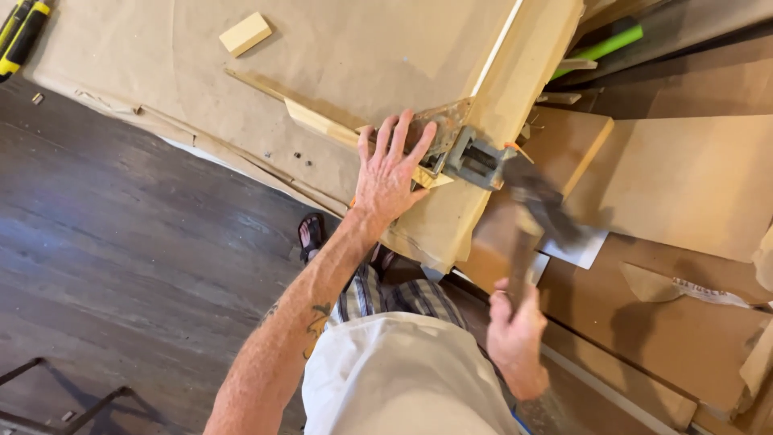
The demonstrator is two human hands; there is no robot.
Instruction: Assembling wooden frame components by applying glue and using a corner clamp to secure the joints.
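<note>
At the near corner of the workbench (338, 48), seen from the head camera, the left hand (392, 171) is laid flat with its fingers spread wide, palm down, so nothing is gripped by it. It is pressed onto a metal corner clamp (460, 145) and the wood strips (322, 122) held in it; the fingertips reach the clamp's rusty plate. The left forearm is stretched up from the lower middle of the view, a tattoo being visible near the elbow.

To the right, below the bench edge, the right hand (515, 326) is closed around the wooden handle of a hammer (535, 205). The hammer is blurred by motion, its dark head being shown just beside the clamp's grey body; whether it touches cannot be told.

A small wood block (245, 34) is seen further up on the paper-covered bench, and a yellow-and-black tool (22, 34) at its far left corner. Cardboard sheets (692, 177) are spread over the floor at right.
</note>
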